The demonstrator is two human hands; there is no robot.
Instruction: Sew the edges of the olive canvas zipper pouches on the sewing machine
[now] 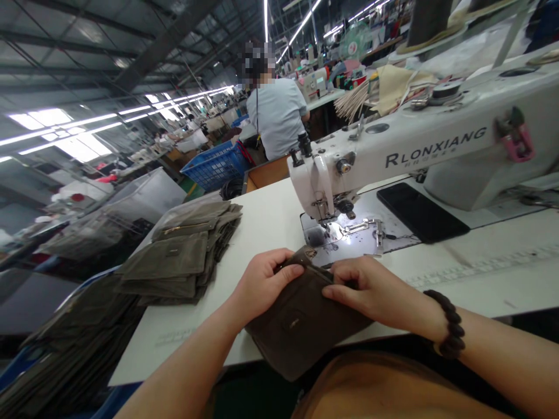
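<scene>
A dark olive fabric pouch piece [305, 317] with a small label hangs partly over the table's front edge, held between both hands. My left hand [268, 282] is closed on its upper left edge, thumb on top. My right hand [360, 285] pinches the upper right edge by a zipper-like strip; its curled fingertips are partly hidden. Just beyond the pouch stands a white sewing machine [371, 148], its needle area and metal plate near the pouch's top corner. The pouch lies in front of the presser foot, apart from the needle.
Stacked olive pouch pieces [174, 256] lie on the table's left, and more fabric pieces [82, 343] fill a blue container below. A black phone [421, 209] rests right of the needle plate. Behind are a blue basket [216, 166] and a seated person [279, 116].
</scene>
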